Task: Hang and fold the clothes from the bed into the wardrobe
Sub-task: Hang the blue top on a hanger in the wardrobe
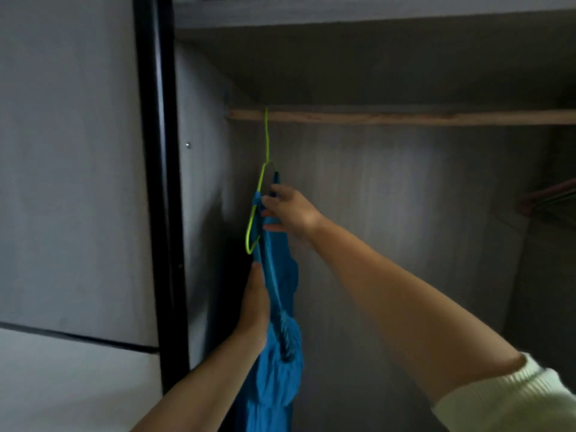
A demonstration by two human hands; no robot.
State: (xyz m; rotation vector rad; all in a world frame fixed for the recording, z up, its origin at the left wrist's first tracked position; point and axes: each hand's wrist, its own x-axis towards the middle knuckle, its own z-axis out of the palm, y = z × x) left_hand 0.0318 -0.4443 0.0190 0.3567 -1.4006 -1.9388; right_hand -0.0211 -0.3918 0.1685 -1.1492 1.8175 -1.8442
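The wardrobe [405, 188] is open and dim inside, with grey walls and a shelf across the top. Its door [71, 169] stands on the left with a black edge. A wooden rod [405, 117] runs across under the shelf. A blue garment [277, 363] hangs down at the left end of the wardrobe, close to the side wall, and its lower part bunches up near the bottom of the view. It sits on a green hanger [256, 213], and the hook of the hanger is over the rod. The hanger is turned edge on, so it looks thin. The right hand [290, 210] reaches in with a bare arm and a pale sleeve pushed up, and its fingers pinch the top of the garment just beside the hanger. The left hand [254, 304] is lower down, behind the cloth, with straight fingers touching it. The two hands are apart, one above the other. Far to the right, more hangers [551, 199] show, blurry and pink and grey.
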